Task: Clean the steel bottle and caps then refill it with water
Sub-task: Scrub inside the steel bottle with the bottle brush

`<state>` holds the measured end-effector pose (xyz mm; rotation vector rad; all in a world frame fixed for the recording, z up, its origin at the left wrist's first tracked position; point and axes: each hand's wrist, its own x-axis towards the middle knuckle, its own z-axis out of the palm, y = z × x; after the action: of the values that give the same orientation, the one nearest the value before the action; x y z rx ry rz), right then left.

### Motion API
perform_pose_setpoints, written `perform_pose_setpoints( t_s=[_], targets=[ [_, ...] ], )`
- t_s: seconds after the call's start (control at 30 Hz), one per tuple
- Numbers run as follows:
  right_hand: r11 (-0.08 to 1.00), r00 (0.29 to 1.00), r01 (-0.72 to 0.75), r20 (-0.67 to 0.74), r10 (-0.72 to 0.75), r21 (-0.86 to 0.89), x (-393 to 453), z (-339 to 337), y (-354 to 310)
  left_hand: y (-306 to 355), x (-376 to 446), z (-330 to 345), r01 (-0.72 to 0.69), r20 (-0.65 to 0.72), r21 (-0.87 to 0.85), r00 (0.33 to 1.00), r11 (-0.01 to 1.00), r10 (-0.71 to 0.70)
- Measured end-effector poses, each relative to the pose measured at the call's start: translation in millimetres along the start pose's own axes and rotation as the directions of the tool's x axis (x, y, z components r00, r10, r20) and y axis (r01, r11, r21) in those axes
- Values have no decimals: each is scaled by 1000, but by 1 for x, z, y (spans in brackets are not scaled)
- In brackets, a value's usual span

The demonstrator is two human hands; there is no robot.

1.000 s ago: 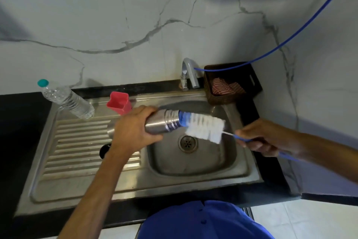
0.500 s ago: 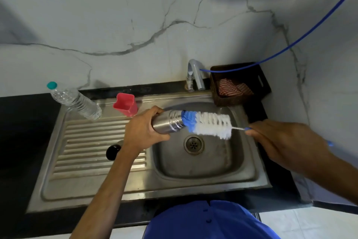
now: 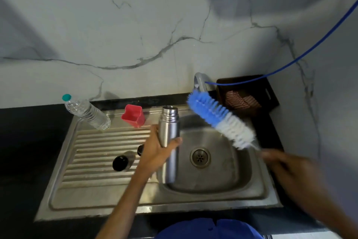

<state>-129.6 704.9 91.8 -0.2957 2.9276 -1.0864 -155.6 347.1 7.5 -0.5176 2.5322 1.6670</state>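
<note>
My left hand (image 3: 157, 147) grips the steel bottle (image 3: 169, 141) around its middle, holding it upright over the left edge of the sink basin (image 3: 213, 184), mouth open at the top. My right hand (image 3: 286, 165) holds the handle of a blue and white bottle brush (image 3: 220, 120), whose bristles are out of the bottle and angled up toward the tap (image 3: 200, 81). A steel cap with a black top (image 3: 123, 162) lies on the drainboard (image 3: 96, 161). A second small black cap (image 3: 140, 149) peeks out behind my left wrist.
A clear plastic water bottle with a teal cap (image 3: 85, 111) and a red cup (image 3: 133, 115) stand at the back of the drainboard. A dark basket with striped cloths (image 3: 246, 95) sits right of the tap. A blue hose (image 3: 290, 60) runs from the tap up to the right.
The brush has come out of the bottle's mouth and swung up to the right. My left hand has turned the bottle from lying sideways to upright.
</note>
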Motion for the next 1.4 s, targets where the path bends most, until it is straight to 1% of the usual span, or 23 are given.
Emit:
perform_pose_setpoints(
  t_s=[0.07, 0.13, 0.17, 0.23, 0.27, 0.33, 0.4, 0.47, 0.53, 0.57, 0.63, 0.67, 0.73, 0.8, 0.9, 0.93, 0.97, 1.03, 1.07, 1.13, 1.23, 1.3, 1.4],
  targets=[
    [992, 999, -33, 31, 29, 120, -6, 65, -18, 0, -14, 35, 57, -41, -218, 997, 974, -67],
    [974, 995, -102, 1, 104, 201, -5, 107, -21, -2, -25, 50, 109, -85, -428, 984, 897, -160],
    [975, 993, -111, -9, 114, 191, 1, 116, -24, -3, -29, 50, 129, -119, -496, 969, 859, -215],
    [992, 999, -27, 38, 22, 122, 17, 121, -46, -16, -34, 22, 141, -229, -555, 922, 820, -313],
    [999, 996, 22, 81, -25, 41, 30, 119, -60, -24, -36, 1, 132, -286, -549, 898, 826, -333],
    [971, 983, 137, 145, -109, -197, 71, 111, -85, -37, -36, -41, 109, -378, -493, 867, 863, -325],
    [846, 943, 329, 194, -271, -420, 113, 102, -117, -48, -40, -77, 79, -460, -438, 836, 896, -299],
    [681, 875, 483, 303, -376, -550, 155, 103, -155, -55, -50, -103, 58, -539, -371, 800, 927, -265],
    [532, 808, 587, 397, -435, -610, 190, 117, -184, -65, -64, -121, 45, -583, -340, 774, 939, -249],
    [417, 767, 628, 433, -473, -657, 204, 128, -198, -71, -71, -127, 39, -596, -336, 765, 941, -244],
    [275, 694, 677, 466, -549, -683, 225, 152, -218, -86, -83, -132, 56, -606, -350, 747, 935, -272],
    [212, 666, 685, 481, -570, -697, 231, 163, -225, -91, -90, -131, 61, -611, -363, 737, 930, -288],
    [72, 633, 709, 587, -505, -702, 239, 190, -236, -104, -100, -130, 73, -607, -387, 731, 919, -313],
    [8, 613, 745, 679, -403, -668, 242, 211, -250, -117, -109, -127, 89, -573, -435, 740, 896, -352],
    [31, 586, 786, 729, -354, -617, 249, 237, -267, -131, -117, -124, 100, -535, -486, 752, 868, -386],
    [6, 570, 796, 746, -344, -605, 251, 244, -269, -134, -117, -121, 99, -525, -497, 757, 862, -390],
    [-19, 539, 811, 757, -369, -585, 253, 247, -271, -135, -117, -119, 100, -515, -510, 760, 854, -396],
    [-37, 504, 812, 731, -459, -583, 261, 243, -267, -133, -115, -114, 108, -502, -519, 764, 848, -405],
    [-28, 528, 788, 699, -481, -615, 264, 236, -270, -133, -114, -113, 109, -499, -519, 766, 848, -405],
    [-42, 536, 755, 652, -537, -654, 270, 211, -273, -134, -113, -112, 108, -503, -505, 770, 856, -393],
    [53, 639, 726, 643, -422, -686, 272, 165, -268, -134, -108, -113, 94, -509, -485, 779, 870, -368],
    [202, 709, 691, 598, -375, -694, 262, 147, -246, -132, -102, -109, 104, -504, -512, 767, 853, -396],
    [436, 815, 579, 507, -281, -689, 237, 147, -195, -123, -91, -97, 86, -494, -528, 778, 845, -388]
  ],
)
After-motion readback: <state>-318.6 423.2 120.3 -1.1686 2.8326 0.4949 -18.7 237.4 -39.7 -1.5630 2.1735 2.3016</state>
